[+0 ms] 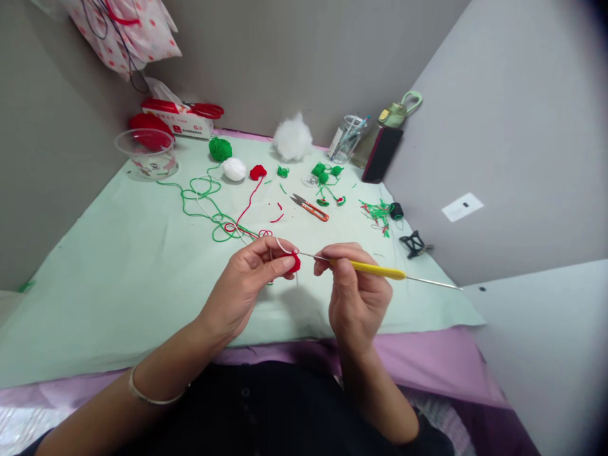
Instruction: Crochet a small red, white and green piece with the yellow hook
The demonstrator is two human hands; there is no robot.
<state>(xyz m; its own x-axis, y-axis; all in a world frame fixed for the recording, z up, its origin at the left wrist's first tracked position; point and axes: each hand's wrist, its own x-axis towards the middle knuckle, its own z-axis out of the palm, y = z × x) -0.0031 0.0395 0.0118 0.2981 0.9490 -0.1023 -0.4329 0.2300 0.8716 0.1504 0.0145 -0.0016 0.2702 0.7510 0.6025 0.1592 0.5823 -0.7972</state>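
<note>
Between the thumb and fingers of my left hand (247, 278) is a small red crochet piece (295, 261), partly hidden by the thumb. White yarn (284, 246) loops over the left index finger and meets the piece at its top. My right hand (358, 291) grips a crochet hook with a yellow handle (380, 270) like a pen. The hook's thin metal tip reaches left to the top edge of the red piece, and its other metal end points right. Red, green and white strands trail from behind the left hand over the table.
Balls of green yarn (220, 149), white yarn (234, 169) and red yarn (258, 172) lie beyond my hands. Orange thread snips (311, 208) rest nearby. Farther back are white stuffing (292, 138), a clear cup (347, 139) and a phone (382, 155); yarn scraps (379, 215) lie right.
</note>
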